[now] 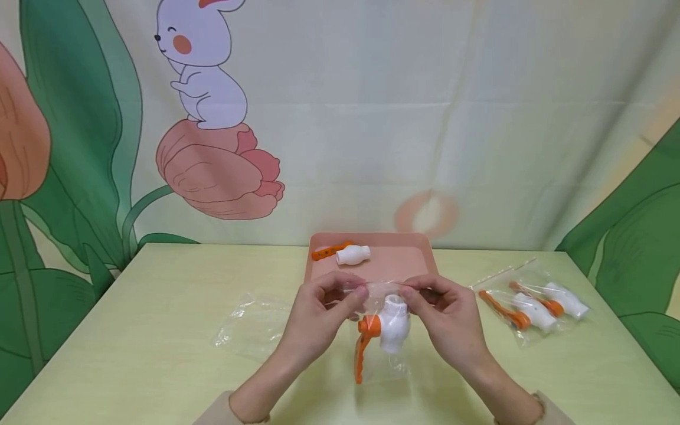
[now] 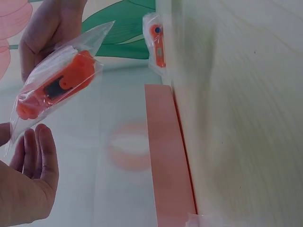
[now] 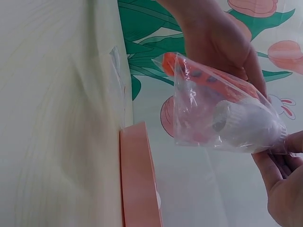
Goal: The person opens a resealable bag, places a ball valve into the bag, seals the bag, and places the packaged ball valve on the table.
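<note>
A white plastic ball valve (image 1: 393,333) with an orange lever handle (image 1: 359,357) is inside a clear plastic bag (image 1: 390,370), lifted over the table in front of the tray. My left hand (image 1: 326,310) pinches the bag's top edge at its left end between thumb and fingers. At the other end of that edge, my right hand (image 1: 448,319) pinches it the same way. The handle hangs downward in the head view. In the right wrist view the valve's white body (image 3: 248,124) shows through the plastic, close to the right fingertips.
A pink tray (image 1: 395,260) stands at the table's back, holding an unbagged white valve (image 1: 353,255) with an orange handle (image 1: 329,252). On the right lie two bagged valves (image 1: 533,313). A flat clear bag (image 1: 249,324) lies to the left. Behind is a printed curtain (image 1: 345,147).
</note>
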The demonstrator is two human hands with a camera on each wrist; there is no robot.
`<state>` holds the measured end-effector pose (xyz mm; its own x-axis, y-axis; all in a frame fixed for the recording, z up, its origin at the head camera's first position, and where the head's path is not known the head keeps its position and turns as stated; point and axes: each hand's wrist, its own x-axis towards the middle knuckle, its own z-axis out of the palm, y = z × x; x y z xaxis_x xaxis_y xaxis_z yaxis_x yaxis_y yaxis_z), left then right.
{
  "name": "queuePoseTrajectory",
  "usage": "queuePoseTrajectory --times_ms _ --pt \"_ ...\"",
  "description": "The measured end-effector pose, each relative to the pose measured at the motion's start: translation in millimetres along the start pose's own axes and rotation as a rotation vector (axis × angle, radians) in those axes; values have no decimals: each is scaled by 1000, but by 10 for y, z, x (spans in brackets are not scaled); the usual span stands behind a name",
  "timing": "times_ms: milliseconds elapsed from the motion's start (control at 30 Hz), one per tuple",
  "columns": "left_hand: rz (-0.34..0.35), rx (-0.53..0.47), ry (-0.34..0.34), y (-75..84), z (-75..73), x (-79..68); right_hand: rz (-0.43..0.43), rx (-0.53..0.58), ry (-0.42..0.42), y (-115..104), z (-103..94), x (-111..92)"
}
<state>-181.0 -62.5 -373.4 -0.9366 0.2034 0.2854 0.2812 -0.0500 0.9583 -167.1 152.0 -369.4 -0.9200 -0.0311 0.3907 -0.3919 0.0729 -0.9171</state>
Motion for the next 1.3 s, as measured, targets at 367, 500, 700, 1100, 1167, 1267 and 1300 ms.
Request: queuePoseTrajectory --times_ms 367,500,700,1100,1167,1267,1300 --pt "34 58 20 -9 16 -18 -16 -24 -39 18 12 -5" --pt "48 61 30 2 23 -28 -37 -23 -72 23 0 3" --pt "39 28 38 -7 27 -27 -45 -2 -141 5 -22 27" --pt "-5 43 3 -21 37 -20 -100 -119 -121 20 1 -13" --pt "-6 44 -13 -19 35 -23 -106 -127 -124 17 4 -19" --pt "-7 43 -37 -14 35 -28 -108 -130 -128 10 7 -25" --pt "-5 38 -43 -11 36 -31 -109 -129 -131 9 9 -25"
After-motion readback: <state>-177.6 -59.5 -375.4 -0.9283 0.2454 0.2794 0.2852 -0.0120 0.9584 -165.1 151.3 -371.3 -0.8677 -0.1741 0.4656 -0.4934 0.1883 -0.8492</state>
